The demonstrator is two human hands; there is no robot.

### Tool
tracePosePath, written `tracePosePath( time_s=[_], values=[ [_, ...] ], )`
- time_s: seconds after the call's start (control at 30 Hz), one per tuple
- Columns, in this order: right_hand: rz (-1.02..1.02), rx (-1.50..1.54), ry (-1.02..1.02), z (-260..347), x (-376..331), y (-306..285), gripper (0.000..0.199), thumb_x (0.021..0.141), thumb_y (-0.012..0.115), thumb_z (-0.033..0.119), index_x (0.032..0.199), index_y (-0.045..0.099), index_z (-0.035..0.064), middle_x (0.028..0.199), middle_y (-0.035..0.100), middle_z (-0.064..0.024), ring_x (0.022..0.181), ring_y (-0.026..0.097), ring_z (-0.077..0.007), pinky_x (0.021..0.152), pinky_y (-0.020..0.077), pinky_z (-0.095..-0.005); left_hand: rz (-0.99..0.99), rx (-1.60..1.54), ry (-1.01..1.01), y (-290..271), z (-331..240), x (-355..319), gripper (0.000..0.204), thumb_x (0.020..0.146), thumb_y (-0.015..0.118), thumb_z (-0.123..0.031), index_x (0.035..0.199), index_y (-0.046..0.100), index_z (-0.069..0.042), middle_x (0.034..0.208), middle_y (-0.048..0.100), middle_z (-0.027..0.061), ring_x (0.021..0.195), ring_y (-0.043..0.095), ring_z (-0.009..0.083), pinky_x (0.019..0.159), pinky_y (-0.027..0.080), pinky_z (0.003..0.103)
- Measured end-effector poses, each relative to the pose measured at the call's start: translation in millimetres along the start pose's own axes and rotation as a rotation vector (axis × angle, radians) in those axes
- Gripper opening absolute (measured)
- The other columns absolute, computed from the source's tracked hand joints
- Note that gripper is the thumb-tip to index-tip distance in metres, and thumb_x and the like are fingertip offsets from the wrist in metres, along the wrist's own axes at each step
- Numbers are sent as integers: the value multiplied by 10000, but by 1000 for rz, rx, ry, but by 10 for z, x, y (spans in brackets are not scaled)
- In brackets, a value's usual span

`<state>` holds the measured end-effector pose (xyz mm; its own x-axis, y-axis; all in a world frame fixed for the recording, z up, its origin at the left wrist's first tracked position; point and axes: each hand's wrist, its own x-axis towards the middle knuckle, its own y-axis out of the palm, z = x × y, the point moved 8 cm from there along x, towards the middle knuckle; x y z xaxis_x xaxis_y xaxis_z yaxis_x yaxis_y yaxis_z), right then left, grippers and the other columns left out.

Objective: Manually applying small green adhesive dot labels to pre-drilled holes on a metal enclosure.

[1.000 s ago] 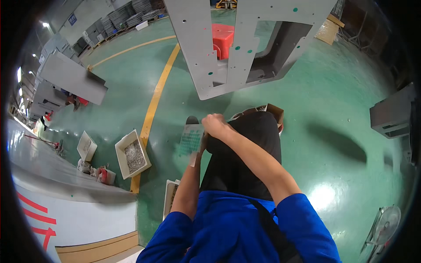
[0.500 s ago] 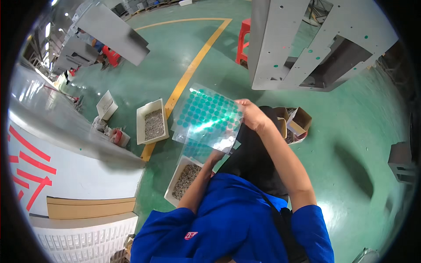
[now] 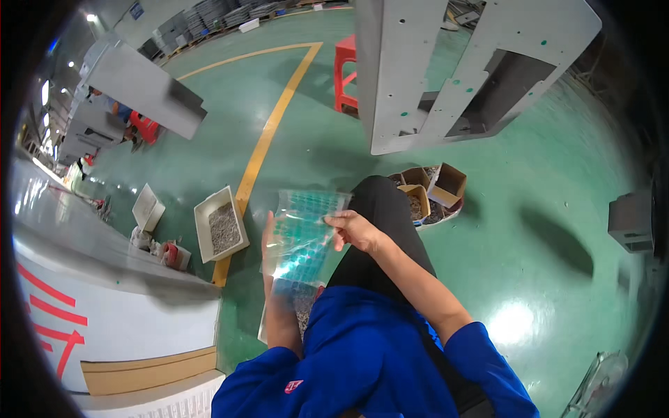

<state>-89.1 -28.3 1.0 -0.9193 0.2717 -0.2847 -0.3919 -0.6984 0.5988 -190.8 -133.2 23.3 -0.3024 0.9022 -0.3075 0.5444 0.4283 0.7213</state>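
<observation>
Clear plastic sheets of round green stickers (image 3: 306,226) hang in front of me above my lap, overlapping and shiny with glare. My right hand (image 3: 354,231) pinches their right edge between thumb and fingers. Along the left edge, my left hand (image 3: 268,237) supports the sheets, its fingers pointing up and its palm partly hidden behind the film. Beneath the sheets and beside my left forearm is a white bin of small metal parts (image 3: 304,306), mostly covered.
Left of the sheets, a white bin (image 3: 202,226) of small parts stands by a yellow floor line (image 3: 261,146). Cardboard boxes (image 3: 447,182) with small parts sit beyond my knee. A large grey metal cabinet (image 3: 390,83) rises ahead, with a red stool (image 3: 341,76) beside it.
The sheets have turned more upright and come nearer my body. My left hand has moved from below them to their left edge; my right hand keeps its pinch. The view has shifted.
</observation>
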Motion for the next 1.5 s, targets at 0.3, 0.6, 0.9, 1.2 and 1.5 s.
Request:
tracePosePath(
  time_s=[0.3,0.6,0.9,1.2,1.5],
  values=[
    [-74,-12,-98,7,30,-49,285,922,585,335,896,578,51,613,569,-45,441,578,-163,441,488,-290,-151,1055,649,1060,-950,-93,273,951,513,-248,1009,669,-30,958,669,50,917,609,114,679,449,230],
    [-45,-162,-159,-222,81,-22,247,941,571,268,835,587,46,561,504,10,493,599,-129,400,467,-279,696,1511,1200,3285,-289,-113,236,831,621,-74,1066,635,-78,898,665,94,716,637,241,632,509,339],
    [-29,-184,-173,-338,15,-71,221,930,548,147,1035,572,-46,727,581,-73,691,683,-256,496,568,-368,541,1298,843,3518,-138,722,226,888,545,-45,1092,640,-19,995,702,100,723,658,112,587,540,249],
    [-8,-307,-69,-774,-227,-37,238,935,537,182,918,603,-46,579,586,-98,455,605,-179,407,493,-292,247,1265,879,3519,-615,1634,185,825,602,-79,975,670,4,805,683,79,702,655,132,616,512,276],
    [16,-370,-171,-807,-184,120,247,923,501,115,1078,593,-53,611,623,-129,476,632,-198,434,524,-305,671,962,781,4317,853,1283,1052,607,875,-318,1350,255,94,1297,452,238,983,603,235,862,473,329]
  ],
)
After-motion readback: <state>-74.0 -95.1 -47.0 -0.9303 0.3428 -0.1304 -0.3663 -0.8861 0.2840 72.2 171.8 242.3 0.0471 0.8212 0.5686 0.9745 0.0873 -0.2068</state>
